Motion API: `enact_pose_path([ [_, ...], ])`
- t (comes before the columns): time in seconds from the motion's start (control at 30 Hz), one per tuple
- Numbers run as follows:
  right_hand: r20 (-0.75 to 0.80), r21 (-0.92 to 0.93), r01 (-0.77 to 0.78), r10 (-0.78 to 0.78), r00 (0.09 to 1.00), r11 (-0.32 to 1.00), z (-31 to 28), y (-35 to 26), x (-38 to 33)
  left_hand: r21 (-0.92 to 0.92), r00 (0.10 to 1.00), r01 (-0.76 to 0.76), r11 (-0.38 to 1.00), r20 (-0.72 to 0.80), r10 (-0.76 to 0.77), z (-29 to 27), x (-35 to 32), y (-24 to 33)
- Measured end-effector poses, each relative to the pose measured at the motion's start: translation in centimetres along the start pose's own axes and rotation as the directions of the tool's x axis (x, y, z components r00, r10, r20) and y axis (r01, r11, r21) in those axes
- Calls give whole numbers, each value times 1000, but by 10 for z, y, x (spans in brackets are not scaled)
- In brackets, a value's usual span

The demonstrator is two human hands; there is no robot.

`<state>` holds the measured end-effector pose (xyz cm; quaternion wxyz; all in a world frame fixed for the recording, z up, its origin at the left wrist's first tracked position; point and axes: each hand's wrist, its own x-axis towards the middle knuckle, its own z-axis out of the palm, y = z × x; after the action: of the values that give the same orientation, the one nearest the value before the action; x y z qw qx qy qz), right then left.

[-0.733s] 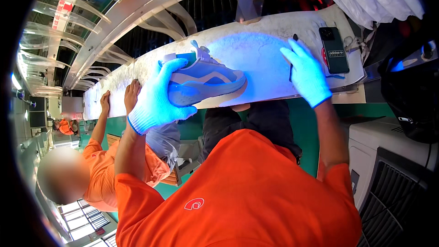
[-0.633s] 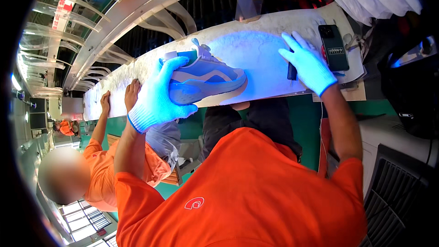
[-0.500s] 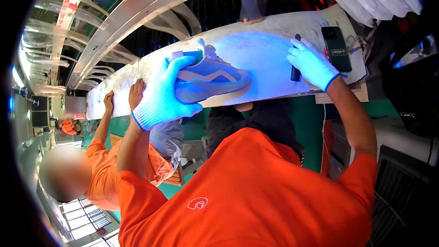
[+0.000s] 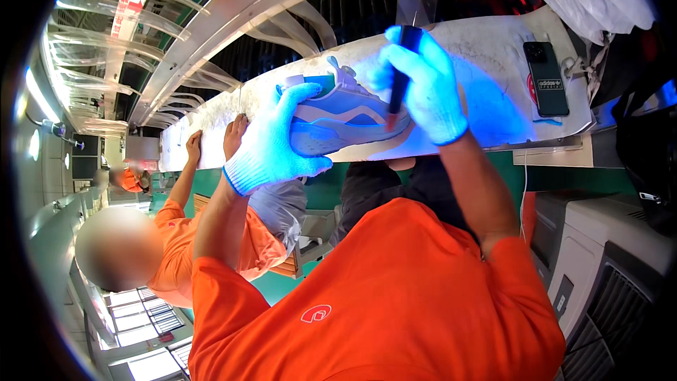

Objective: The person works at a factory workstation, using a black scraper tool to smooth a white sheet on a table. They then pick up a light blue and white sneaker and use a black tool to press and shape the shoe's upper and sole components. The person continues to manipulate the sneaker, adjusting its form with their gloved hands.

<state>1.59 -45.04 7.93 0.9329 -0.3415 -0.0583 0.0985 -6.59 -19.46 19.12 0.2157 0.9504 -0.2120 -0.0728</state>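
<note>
In the head view, the white-knit-gloved left hand (image 4: 273,147) clasps thumb and fingers around the heel of a blue-and-white sneaker (image 4: 335,129) over the pale bench top (image 4: 497,56), while the white-gloved right hand (image 4: 431,92) curls around a slim black stick-shaped tool (image 4: 403,74), tip near the toe, contact unclear.

a dark phone (image 4: 546,74) lies on the pale, stained bench (image 4: 493,49).
</note>
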Motion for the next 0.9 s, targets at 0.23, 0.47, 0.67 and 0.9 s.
enact_pose_path([
  [0.23,-143,547,20,70,987,837,15,46,33,37,1000,23,999,8,-23,1,7,10],
  [0.47,52,608,-22,-12,999,794,0,60,32,19,998,50,999,33,-51,0,12,12],
  [0.67,-58,588,69,-43,997,806,20,58,24,37,1000,18,999,5,-18,3,12,15],
  [0.9,217,795,-80,-160,963,601,-1,68,35,82,999,-43,996,25,41,-1,23,25],
])
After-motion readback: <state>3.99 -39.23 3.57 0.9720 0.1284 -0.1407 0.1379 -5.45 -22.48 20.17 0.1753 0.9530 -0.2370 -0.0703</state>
